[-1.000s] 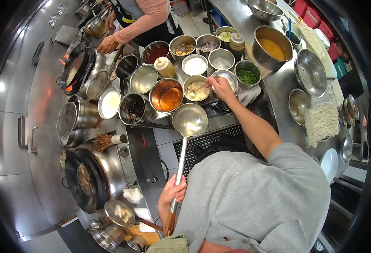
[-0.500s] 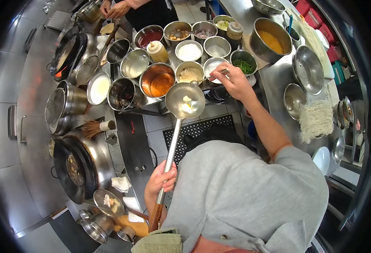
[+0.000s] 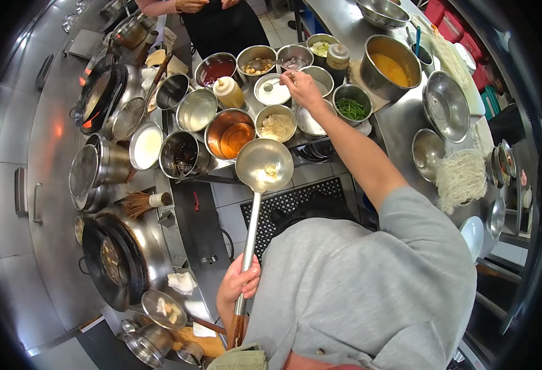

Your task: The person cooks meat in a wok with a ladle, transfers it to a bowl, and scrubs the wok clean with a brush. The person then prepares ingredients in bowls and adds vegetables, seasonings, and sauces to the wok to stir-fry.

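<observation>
My left hand (image 3: 240, 283) is wrapped round the long handle of a metal ladle (image 3: 254, 216). The ladle's wide bowl holds a little pale minced food (image 3: 271, 171) and hangs just in front of the pots. My right hand (image 3: 303, 88) pinches a small spoon (image 3: 268, 87), whose tip is over the pot of white powder (image 3: 272, 97). Nearer me stand a pot of pale minced food (image 3: 276, 125) and a pot of orange-brown liquid (image 3: 228, 137). Chopped greens (image 3: 350, 109) fill a pot to the right of my forearm.
On the left, a wok (image 3: 112, 259) sits on the stove, and another wok (image 3: 98, 92) is farther back near flames. A co-worker (image 3: 225, 28) stands beyond the pots. The right counter holds a large yellow-filled pot (image 3: 393, 68), a colander (image 3: 446, 106) and noodles (image 3: 462, 179).
My right hand has moved the spoon from beside the ladle to the white powder pot. The ladle remains in my left hand. The co-worker's hands have moved away from the far wok area.
</observation>
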A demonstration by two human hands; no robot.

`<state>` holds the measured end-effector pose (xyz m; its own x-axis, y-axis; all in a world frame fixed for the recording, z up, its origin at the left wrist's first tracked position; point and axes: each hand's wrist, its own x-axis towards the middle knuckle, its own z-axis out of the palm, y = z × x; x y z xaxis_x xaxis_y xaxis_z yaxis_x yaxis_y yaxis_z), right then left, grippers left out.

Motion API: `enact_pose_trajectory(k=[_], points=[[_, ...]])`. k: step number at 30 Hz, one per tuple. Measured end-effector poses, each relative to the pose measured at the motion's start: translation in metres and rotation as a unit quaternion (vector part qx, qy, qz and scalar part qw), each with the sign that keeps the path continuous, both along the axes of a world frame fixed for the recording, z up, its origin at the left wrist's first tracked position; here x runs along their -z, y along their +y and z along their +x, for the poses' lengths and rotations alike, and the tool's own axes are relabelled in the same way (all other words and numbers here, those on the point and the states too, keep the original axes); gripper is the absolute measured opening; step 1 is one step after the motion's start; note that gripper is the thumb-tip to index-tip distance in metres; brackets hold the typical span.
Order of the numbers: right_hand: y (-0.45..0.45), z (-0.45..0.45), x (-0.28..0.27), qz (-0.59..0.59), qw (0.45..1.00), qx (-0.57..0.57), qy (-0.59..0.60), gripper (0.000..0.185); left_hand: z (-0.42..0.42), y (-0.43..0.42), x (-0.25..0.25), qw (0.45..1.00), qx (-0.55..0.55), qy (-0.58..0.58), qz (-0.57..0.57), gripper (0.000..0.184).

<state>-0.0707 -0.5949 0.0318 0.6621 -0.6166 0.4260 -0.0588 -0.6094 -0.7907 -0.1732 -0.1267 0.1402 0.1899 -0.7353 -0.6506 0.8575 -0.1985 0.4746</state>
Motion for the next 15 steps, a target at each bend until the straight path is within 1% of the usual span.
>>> enact_pose_trajectory(k=[6, 9, 13, 15], points=[[0.008, 0.01, 0.009, -0.011, 0.999, -0.023, 0.037, 0.026, -0.004, 0.003, 0.0, 0.999, -0.008, -0.029, 0.017, 0.02], [0.01, 0.009, 0.008, 0.017, 0.999, -0.023, 0.039, 0.026, -0.003, 0.005, 0.002, 0.999, -0.01, -0.03, 0.018, 0.021], [0.008, 0.008, 0.013, 0.117, 0.993, 0.004, 0.007, 0.03, -0.001, 0.005, 0.001, 0.999, -0.011, -0.031, 0.015, 0.022], [0.002, 0.008, 0.023, 0.129, 0.991, 0.017, 0.028, 0.034, 0.0, 0.005, 0.002, 0.999, -0.015, -0.028, 0.011, 0.022]])
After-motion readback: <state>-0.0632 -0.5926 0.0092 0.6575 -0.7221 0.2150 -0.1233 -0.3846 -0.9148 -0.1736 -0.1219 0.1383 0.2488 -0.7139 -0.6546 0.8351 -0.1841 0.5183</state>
